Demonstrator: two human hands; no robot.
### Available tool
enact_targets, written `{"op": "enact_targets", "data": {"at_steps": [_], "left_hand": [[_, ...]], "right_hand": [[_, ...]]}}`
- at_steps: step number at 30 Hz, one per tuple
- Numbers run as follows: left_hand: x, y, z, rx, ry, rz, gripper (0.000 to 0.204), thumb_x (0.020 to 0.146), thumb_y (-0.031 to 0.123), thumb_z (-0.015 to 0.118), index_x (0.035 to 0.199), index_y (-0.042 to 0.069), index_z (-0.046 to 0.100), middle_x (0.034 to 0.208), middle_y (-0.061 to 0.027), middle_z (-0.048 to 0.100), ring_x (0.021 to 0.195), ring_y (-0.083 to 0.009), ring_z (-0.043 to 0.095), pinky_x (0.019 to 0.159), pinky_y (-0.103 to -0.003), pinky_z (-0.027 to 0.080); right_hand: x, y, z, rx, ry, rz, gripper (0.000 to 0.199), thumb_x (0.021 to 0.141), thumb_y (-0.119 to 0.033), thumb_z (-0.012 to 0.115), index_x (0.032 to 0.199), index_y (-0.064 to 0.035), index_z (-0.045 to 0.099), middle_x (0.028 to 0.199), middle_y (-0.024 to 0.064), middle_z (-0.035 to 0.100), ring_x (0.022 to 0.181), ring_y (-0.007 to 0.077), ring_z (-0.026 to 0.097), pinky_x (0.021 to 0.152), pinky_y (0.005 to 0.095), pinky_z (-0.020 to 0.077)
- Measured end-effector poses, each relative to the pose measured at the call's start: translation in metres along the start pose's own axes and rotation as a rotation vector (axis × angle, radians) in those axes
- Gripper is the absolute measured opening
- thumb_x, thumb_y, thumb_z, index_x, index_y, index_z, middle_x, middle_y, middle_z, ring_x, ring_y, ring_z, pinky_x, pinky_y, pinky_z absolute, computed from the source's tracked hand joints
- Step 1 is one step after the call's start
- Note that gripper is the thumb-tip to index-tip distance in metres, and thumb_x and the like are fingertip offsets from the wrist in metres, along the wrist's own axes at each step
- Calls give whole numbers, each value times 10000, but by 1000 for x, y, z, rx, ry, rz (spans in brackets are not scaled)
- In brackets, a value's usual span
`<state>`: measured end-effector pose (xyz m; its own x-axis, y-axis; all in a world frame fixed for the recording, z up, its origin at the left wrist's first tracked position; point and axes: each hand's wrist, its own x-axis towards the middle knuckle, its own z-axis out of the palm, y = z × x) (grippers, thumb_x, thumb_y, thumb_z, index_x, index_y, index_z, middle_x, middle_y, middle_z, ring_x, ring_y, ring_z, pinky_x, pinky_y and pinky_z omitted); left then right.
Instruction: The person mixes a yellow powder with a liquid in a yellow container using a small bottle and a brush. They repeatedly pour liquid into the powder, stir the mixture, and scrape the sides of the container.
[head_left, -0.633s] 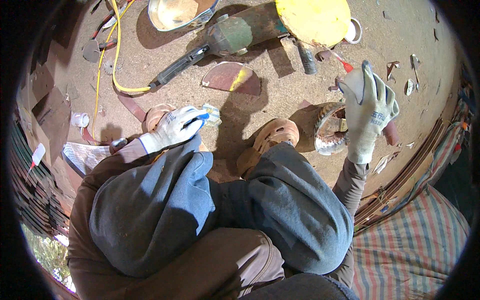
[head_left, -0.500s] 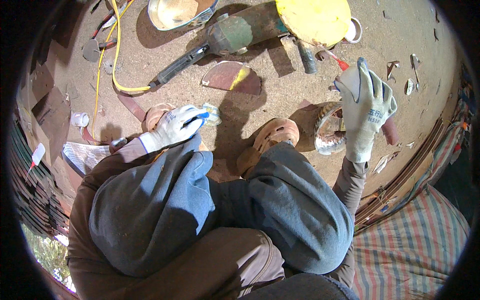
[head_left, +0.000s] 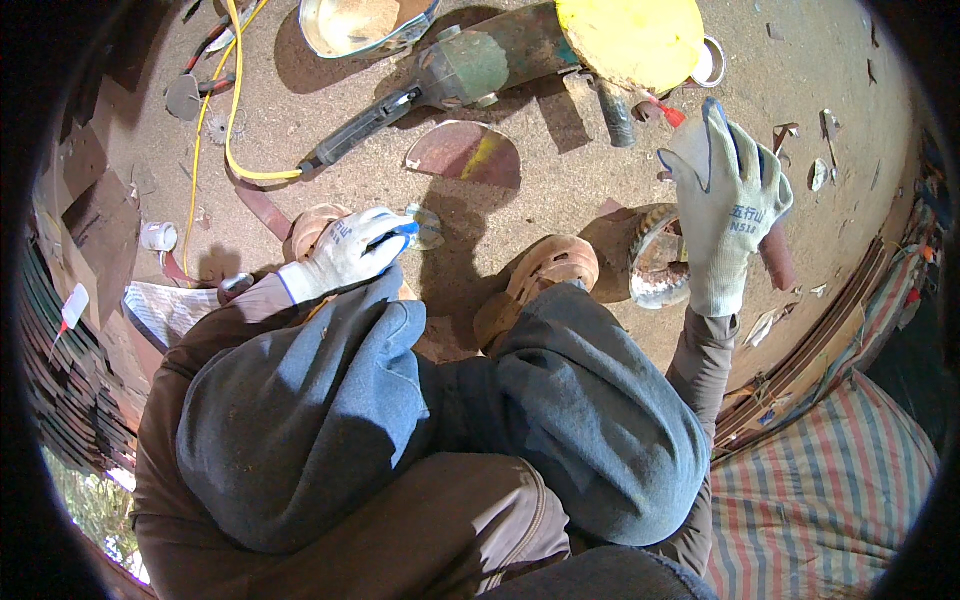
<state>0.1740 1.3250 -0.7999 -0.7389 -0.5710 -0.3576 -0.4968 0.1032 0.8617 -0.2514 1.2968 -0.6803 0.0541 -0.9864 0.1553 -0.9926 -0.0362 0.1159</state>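
Observation:
In a white glove with blue fingertips, my right hand reaches out at the right. Its thumb and fingers close around a small white squeeze bottle, mostly hidden by the glove. The bottle's red cap points at a bright yellow disc on a green angle grinder lying on the floor. My left hand, gloved alike, rests over my left knee, its fingers loosely bent and apart. Just beyond its fingertips lies a small pale round piece.
A half-round brown abrasive piece lies between the grinder and my shoes. A yellow cable runs down the left. At the top stands a bucket; a worn ring sits below my right hand. Striped cloth lies lower right.
My right hand has shifted slightly up, its fingers straighter. The red cap has moved up and left, nearer the yellow disc. My left hand stays put.

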Motion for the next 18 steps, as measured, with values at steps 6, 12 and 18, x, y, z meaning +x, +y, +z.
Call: {"op": "enact_targets", "data": {"at_steps": [6, 12, 18], "left_hand": [[-8, -3, 2, 22, 36, 12, 304, 916, 113, 643, 1217, 79, 668, 1092, -117, 667, 1016, -322, 658, 869, -408, 521], [-9, -4, 2, 26, 32, 14, 313, 913, 115, 644, 1223, 76, 665, 1104, -119, 664, 1023, -324, 655, 872, -406, 522], [-3, -1, 0, 21, 20, 22, 297, 920, 113, 642, 1211, 60, 668, 1119, -126, 665, 1036, -320, 655, 889, -404, 521]], "right_hand": [[2, -8, -7, 66, -19, 29, 685, 672, -282, 830, 1300, -102, 622, 1148, 74, 619, 1095, 300, 535, 991, 458, 362], [-2, 2, -8, -33, -76, 40, 705, 693, -317, 847, 1348, -190, 621, 1206, 9, 631, 1116, 254, 556, 983, 458, 377], [0, 5, -4, -70, -61, -7, 657, 724, -337, 839, 1341, -236, 639, 1202, -37, 641, 1115, 222, 568, 966, 457, 383]]}}
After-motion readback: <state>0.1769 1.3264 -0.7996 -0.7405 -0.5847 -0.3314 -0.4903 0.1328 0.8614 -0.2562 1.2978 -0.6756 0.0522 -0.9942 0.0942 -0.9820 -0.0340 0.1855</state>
